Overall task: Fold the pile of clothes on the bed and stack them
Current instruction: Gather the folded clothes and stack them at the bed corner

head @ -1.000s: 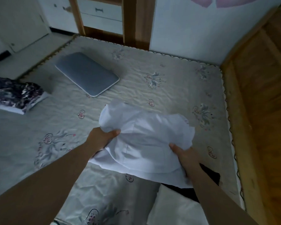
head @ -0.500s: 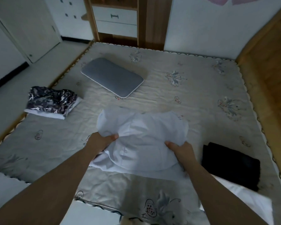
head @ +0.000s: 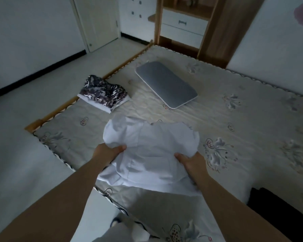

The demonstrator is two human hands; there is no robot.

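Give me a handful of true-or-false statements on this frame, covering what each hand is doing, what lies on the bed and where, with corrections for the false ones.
1. Both hands grip the white garment. True: the left hand pinches its left edge, the right hand its right edge.
2. The patterned folded clothes sit on top of the grey pad. False: they lie apart from it, near the left edge of the bed.
3. The white garment is spread flat and smooth. False: it is bunched and creased.
4. A dark garment lies at the lower right. True.
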